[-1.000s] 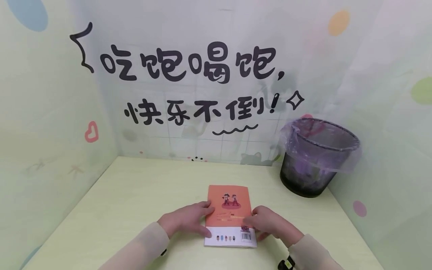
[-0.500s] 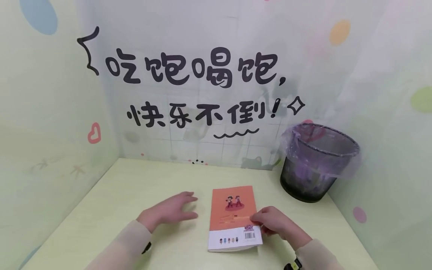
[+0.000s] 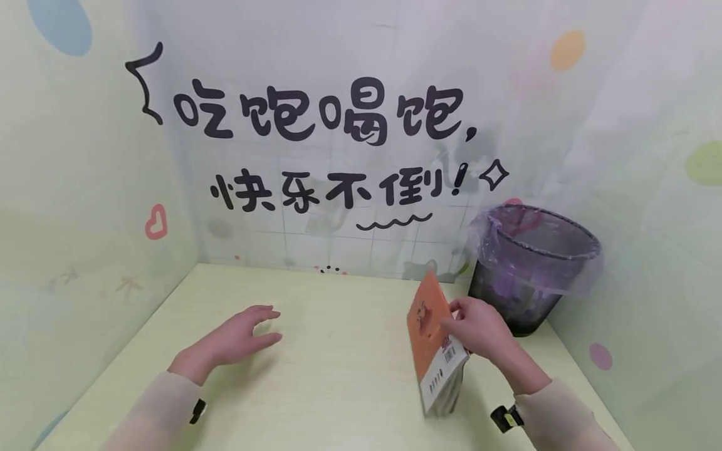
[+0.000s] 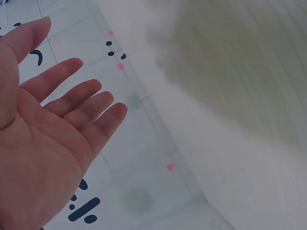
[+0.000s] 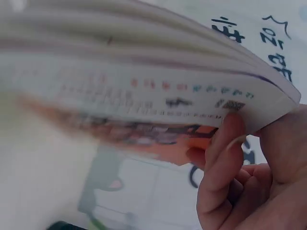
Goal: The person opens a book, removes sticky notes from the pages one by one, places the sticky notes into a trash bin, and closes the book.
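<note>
My right hand (image 3: 479, 326) grips the right edge of a thin paperback book (image 3: 431, 332) with an orange and white cover, barcode and small cartoon figures. The book stands tilted up on its side, its lower corner close over the table. In the right wrist view the fingers (image 5: 223, 167) curl under the printed cover, and the loose pages (image 5: 120, 43) fan apart above it. My left hand (image 3: 234, 338) is held over the left part of the table, holding nothing. Its palm and spread, relaxed fingers (image 4: 103, 129) show in the left wrist view.
A dark bin (image 3: 519, 282) lined with a purple plastic bag stands at the back right, just beyond the right hand. The pale yellow table (image 3: 316, 388) is bordered by printed fabric walls (image 3: 338, 244) at the back and both sides.
The left hand has let go of the book and moved left. The right hand has lifted the book from lying flat, tilting it up and carrying it to the right.
</note>
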### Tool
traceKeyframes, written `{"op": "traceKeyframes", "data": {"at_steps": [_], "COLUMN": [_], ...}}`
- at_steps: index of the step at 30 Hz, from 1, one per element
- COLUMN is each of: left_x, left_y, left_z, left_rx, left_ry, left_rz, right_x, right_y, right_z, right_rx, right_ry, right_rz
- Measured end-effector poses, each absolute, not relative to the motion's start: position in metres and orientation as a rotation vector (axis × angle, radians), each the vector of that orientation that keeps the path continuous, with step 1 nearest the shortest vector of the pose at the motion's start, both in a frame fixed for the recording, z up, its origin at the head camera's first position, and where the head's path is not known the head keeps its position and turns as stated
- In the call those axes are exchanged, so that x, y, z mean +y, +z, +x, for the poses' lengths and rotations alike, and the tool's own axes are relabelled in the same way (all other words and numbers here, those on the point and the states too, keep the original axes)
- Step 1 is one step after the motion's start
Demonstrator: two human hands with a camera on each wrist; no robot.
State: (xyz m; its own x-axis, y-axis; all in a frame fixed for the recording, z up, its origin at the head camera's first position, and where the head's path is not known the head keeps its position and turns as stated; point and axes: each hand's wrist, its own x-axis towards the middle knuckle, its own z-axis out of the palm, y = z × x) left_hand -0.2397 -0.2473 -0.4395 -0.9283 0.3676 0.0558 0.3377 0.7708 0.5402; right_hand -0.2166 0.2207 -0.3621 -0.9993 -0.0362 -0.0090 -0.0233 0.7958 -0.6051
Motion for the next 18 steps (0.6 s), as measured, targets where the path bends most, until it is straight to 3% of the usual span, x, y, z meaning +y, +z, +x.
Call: {"op": "traceKeyframes", "data": {"at_steps": [5, 18], "left_x": [-0.249, -0.24], "left_y": [-0.439, -0.437], "left_z": [-0.239, -0.238], "left_rx": [2.902, 2.899], "left_ry": [0.881, 0.863], "left_rz": [0.591, 0.646], "right_x": [0.194, 0.121], "right_y": [-0.363, -0.41], "right_z": [-0.222, -0.226], "right_rx": [3.073, 2.779], "right_ry": [-0.853, -1.121], "right_rz": [-0.179, -0.313]}}
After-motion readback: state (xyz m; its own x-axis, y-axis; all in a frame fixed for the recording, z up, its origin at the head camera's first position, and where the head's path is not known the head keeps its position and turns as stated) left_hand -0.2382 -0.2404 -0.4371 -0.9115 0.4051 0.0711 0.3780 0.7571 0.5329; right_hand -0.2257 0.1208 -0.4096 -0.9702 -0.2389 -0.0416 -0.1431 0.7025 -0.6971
